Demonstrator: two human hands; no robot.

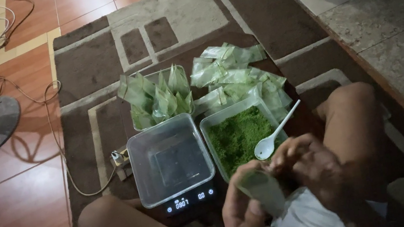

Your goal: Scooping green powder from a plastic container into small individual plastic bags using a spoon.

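A person sits on a brown patterned rug point(94, 60). At the far side, a clear tub point(135, 124) holds upright filled small green packets point(158, 98), and more lie heaped to its right point(237, 77), so much of the packing looks done. A rectangular clear plastic container of green powder point(239, 137), with a white plastic spoon point(274, 134) resting in it, remains nearly full. An empty clear plastic tub point(170, 160) sits on a black digital scale point(189, 201). Near the viewer, the left hand point(243, 213) and right hand point(311, 163) curl their fingers around a small green plastic packet point(264, 190), pinching its top.
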